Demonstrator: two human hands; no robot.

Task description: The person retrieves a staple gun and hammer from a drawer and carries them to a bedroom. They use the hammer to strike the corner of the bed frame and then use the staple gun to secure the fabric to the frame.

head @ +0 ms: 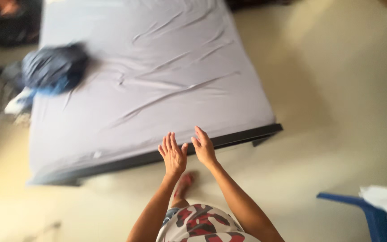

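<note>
Left hand: fingers spread, empty, over the bed near edge.
Right hand: open, empty, just beside.
Dark bundle: far left edge, my left hand nearer.

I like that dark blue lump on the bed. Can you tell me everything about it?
The dark blue bundle looks like soft, crumpled cloth, blurred in the picture. It sits at the left edge of the bed, on the wrinkled pale grey sheet, partly hanging over the side. Nothing else touches it; both hands are far from it.

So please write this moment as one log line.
left hand: open, empty | right hand: open, empty | both above bed edge | dark bundle on sheet
</note>
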